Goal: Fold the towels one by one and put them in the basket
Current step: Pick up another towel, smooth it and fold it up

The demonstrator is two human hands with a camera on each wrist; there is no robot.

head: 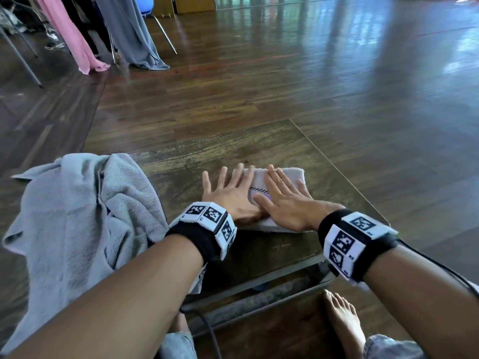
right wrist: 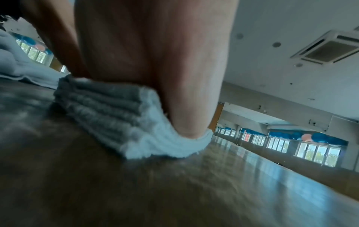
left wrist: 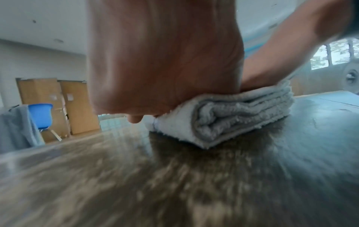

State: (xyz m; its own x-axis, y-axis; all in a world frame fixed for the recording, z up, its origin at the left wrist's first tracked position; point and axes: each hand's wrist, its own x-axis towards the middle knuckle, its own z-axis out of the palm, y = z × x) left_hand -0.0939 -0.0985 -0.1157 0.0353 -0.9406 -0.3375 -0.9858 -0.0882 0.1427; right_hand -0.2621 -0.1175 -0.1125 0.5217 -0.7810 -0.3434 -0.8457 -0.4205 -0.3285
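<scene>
A small pale folded towel [head: 291,176] lies on the dark wooden table [head: 220,151], stacked in several layers [left wrist: 233,116] [right wrist: 108,107]. My left hand [head: 230,189] lies flat with spread fingers over its left part. My right hand [head: 282,198] presses flat on its right part, thumb crossing toward the left hand. Both palms [left wrist: 161,61] [right wrist: 155,53] bear down on the towel. A large grey towel [head: 77,216] lies crumpled on the table's left side and hangs over its edge. No basket shows in any view.
The table's right edge [head: 344,182] runs close to the folded towel. My bare foot [head: 342,322] stands on the wooden floor below the table. Chairs draped with pink and grey cloth [head: 103,35] stand far back left; a blue chair [left wrist: 41,116] too.
</scene>
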